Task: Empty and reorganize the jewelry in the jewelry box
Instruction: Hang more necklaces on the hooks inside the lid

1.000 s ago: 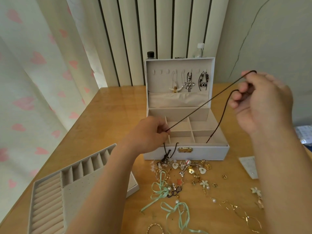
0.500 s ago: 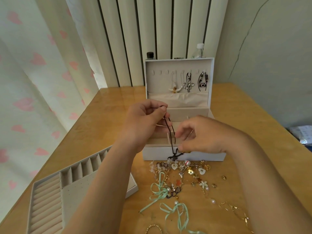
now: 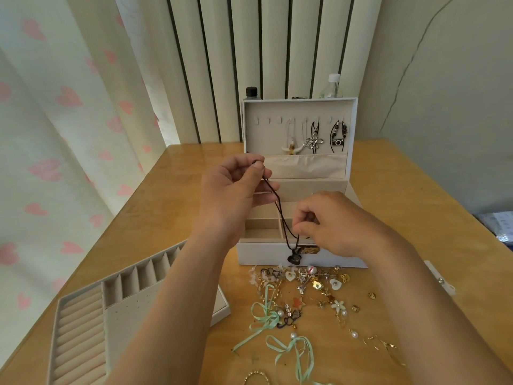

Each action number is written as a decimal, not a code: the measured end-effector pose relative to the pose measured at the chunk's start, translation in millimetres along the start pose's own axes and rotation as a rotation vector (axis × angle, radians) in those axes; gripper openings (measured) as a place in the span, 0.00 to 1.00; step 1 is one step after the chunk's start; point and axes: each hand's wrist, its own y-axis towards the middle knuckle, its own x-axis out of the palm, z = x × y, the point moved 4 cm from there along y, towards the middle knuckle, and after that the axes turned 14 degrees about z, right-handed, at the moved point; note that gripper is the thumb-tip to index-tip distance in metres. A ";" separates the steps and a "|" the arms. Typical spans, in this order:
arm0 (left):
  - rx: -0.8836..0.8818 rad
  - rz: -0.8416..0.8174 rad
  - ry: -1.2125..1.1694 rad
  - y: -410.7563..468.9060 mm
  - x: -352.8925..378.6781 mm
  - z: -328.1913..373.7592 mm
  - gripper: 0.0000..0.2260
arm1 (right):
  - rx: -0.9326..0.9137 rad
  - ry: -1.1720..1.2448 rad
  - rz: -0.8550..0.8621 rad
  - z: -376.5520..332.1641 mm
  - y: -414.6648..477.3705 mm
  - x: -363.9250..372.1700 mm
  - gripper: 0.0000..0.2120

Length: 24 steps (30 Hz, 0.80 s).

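While still taut, cord (image 3: 278, 202) now steeper.

At centre frame, the left hand (image 3: 233, 195) pinches the top of a dark cord necklace (image 3: 279, 209) and the right hand (image 3: 333, 223) pinches it lower down. Its pendant (image 3: 294, 257) hangs before the front wall of the open box (image 3: 261, 257). Loose jewelry (image 3: 308, 284) lies on the table (image 3: 172, 207) below. A tray (image 3: 83, 315) sits at lower left.
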 end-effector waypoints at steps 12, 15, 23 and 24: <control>0.002 -0.087 0.124 -9.1 10.2 -2.0 0.04 | 0.035 0.630 0.174 0.2 2.1 -16.2 0.15; 0.002 -0.100 0.125 -9.6 11.5 -1.6 0.04 | 0.077 0.747 0.185 -1.6 2.1 -12.0 0.13; 0.014 -0.081 0.075 -8.1 8.8 -2.0 0.05 | 0.200 1.010 0.180 -10.8 1.8 -3.8 0.05; 0.017 -0.079 0.082 -7.8 8.7 -2.9 0.05 | 0.211 1.024 0.182 -11.5 2.1 -4.1 0.05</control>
